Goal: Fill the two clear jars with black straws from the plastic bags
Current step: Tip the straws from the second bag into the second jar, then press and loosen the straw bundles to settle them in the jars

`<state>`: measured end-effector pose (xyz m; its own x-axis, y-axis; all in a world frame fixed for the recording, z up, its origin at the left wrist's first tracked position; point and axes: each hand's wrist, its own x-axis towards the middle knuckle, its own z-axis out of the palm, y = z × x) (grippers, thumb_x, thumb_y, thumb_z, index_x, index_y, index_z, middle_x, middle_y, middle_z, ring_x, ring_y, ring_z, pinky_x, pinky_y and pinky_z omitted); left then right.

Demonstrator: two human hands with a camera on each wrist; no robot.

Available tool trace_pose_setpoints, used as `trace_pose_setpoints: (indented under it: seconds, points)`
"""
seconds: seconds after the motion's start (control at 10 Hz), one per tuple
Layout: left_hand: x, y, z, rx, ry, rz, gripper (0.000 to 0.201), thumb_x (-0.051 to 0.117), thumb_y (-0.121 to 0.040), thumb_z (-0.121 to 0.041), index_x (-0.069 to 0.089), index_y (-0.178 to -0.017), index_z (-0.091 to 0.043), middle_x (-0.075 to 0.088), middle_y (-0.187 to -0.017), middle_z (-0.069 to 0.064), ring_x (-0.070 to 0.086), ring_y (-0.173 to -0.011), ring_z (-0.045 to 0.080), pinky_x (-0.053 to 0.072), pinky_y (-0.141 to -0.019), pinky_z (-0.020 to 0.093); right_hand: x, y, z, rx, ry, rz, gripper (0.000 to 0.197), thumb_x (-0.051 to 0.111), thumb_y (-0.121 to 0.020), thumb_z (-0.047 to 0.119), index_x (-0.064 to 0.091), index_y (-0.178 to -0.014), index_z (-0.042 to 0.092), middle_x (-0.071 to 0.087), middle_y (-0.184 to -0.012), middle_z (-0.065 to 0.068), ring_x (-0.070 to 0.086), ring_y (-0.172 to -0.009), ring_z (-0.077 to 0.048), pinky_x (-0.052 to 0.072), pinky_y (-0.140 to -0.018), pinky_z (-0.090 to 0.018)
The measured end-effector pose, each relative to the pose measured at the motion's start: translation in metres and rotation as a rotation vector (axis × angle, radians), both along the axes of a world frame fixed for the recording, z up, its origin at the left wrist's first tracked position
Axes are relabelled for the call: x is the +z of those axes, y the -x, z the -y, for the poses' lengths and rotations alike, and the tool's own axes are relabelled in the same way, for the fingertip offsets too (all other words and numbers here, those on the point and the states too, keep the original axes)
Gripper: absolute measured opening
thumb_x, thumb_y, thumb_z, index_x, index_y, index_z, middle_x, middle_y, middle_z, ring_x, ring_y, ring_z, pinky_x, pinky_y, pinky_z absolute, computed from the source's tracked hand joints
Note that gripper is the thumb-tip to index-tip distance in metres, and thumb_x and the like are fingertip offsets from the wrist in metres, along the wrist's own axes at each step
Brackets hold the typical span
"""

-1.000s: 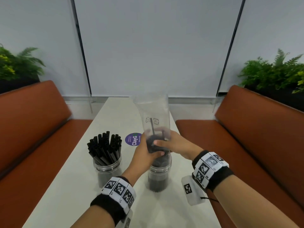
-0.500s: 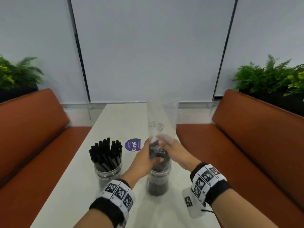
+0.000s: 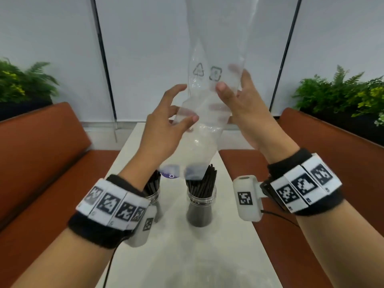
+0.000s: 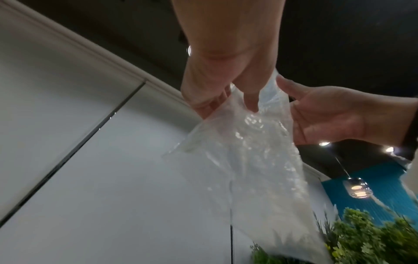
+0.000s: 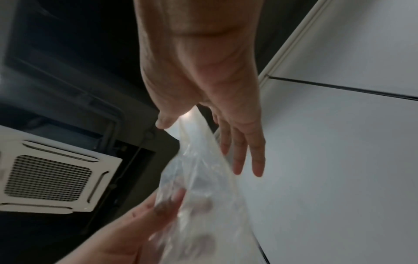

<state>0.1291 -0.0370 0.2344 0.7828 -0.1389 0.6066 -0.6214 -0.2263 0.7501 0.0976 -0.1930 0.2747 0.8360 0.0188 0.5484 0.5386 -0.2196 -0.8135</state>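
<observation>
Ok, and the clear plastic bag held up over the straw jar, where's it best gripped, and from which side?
Probably the crumpled waist of the clear plastic bag, pinched from both sides, thumbs in front, fingers behind, as the left hand and right hand do. The film is limp and tall, and its lower end hangs near the straws.

Clear plastic bag [image 3: 207, 113], black straws [image 3: 202, 181]

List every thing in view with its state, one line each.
Plastic bag, looks empty, held upright above the jars.
Left hand, pinches the bag low down.
Right hand, pinches the bag higher up.
Middle jar, open, packed with black straws.
Left jar, open, holds straws, partly hidden.
</observation>
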Motion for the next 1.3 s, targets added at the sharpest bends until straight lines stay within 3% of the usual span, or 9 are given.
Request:
trace_pose_setpoints:
  seconds: [0.2,0.3,0.4,0.5,0.6,0.7,0.9,1.1,1.3]
  points:
    - [-0.066,0.075,-0.092,-0.002,-0.473,-0.219,0.058,0.069,-0.082,-0.025,0.037,-0.108,-0.066,0.069,-0.087,-0.021,0.066,-0.067,-0.002,0.053,-0.067,0.023,-0.032,0.066,0.006,-0.073,0.026,-0.073,0.084,0.057,-0.069,0.047,0.017,-0.142,0.033,0.056,-0.128,-0.004,0.067,-0.099,-0.022,0.054,-0.088,-0.038]
    - [-0.138,0.107,-0.132,-0.005,-0.964,-0.553,0.068,0.064,-0.085,-0.037,0.017,-0.124,-0.065,0.059,-0.122,-0.014,0.068,-0.089,0.004,0.052,-0.085,0.027,-0.073,0.083,0.013,-0.060,0.090,-0.261,0.071,0.058,-0.068,0.046,0.029,-0.132,0.036,0.062,-0.119,-0.004,0.068,-0.092,-0.022,0.052,-0.089,-0.044]
    - [-0.223,0.141,-0.147,-0.044,-1.226,-0.544,0.085,0.054,-0.086,-0.052,-0.011,-0.140,-0.052,-0.002,-0.160,-0.010,0.041,-0.135,0.017,0.041,-0.105,0.035,-0.104,0.096,0.006,-0.041,0.208,-0.386,0.051,0.056,-0.081,0.039,0.038,-0.129,0.032,0.065,-0.119,-0.003,0.070,-0.088,-0.020,0.053,-0.085,-0.040]
    - [-0.232,0.163,-0.168,0.063,-1.443,-0.068,0.061,0.001,-0.092,-0.050,0.011,-0.148,-0.030,-0.005,-0.156,0.012,0.057,-0.110,-0.012,0.051,-0.079,0.009,-0.116,0.104,-0.008,0.019,0.298,-0.452,0.034,0.055,-0.086,0.037,0.049,-0.120,0.034,0.068,-0.114,0.002,0.070,-0.090,-0.016,0.054,-0.085,-0.035]
    - [-0.232,0.168,-0.178,0.155,-1.744,0.031,0.103,0.008,-0.049,0.009,0.003,-0.145,-0.028,0.028,-0.075,-0.037,0.047,-0.108,-0.026,0.040,-0.083,-0.006,-0.113,0.105,-0.027,0.105,0.416,-0.500,0.026,0.055,-0.086,0.038,0.052,-0.112,0.041,0.067,-0.112,0.009,0.067,-0.092,-0.007,0.053,-0.081,-0.023]
    - [-0.218,0.169,-0.147,-0.425,-1.555,-0.762,0.088,0.040,-0.080,-0.071,-0.038,-0.119,-0.063,0.004,-0.161,-0.005,0.007,-0.148,0.025,0.016,-0.117,0.049,-0.109,0.099,-0.046,0.129,0.501,-0.544,0.024,0.057,-0.090,0.029,0.058,-0.114,0.033,0.069,-0.112,0.004,0.066,-0.098,-0.010,0.050,-0.081,-0.020]
    - [-0.128,0.104,-0.142,-0.151,-1.026,-0.624,0.074,0.056,-0.089,-0.040,0.018,-0.148,-0.016,0.021,-0.154,-0.006,0.025,-0.139,0.009,0.021,-0.105,0.014,-0.097,0.064,-0.087,0.115,0.575,-0.620,0.036,0.065,-0.086,0.022,0.057,-0.121,0.016,0.068,-0.111,-0.004,0.064,-0.096,-0.022,0.051,-0.084,-0.032]
    - [-0.103,0.000,-0.154,0.296,-0.915,-0.710,0.105,0.071,-0.072,-0.053,0.020,-0.141,0.006,0.037,-0.144,0.019,0.043,-0.128,0.030,0.041,-0.098,0.034,-0.132,0.003,-0.122,-0.057,0.525,-0.775,0.060,0.073,-0.078,0.015,0.046,-0.129,-0.003,0.055,-0.131,-0.016,0.054,-0.117,-0.029,0.046,-0.097,-0.037]
    - [-0.150,-0.065,-0.156,0.089,-0.563,-0.942,0.118,0.079,-0.068,-0.042,0.000,-0.149,-0.008,0.021,-0.156,0.012,0.026,-0.142,0.029,0.028,-0.113,0.041,-0.208,-0.065,-0.150,-0.192,0.274,-0.685,0.110,0.088,-0.047,0.032,0.026,-0.135,0.010,0.049,-0.129,-0.006,0.047,-0.123,-0.023,0.044,-0.101,-0.037]
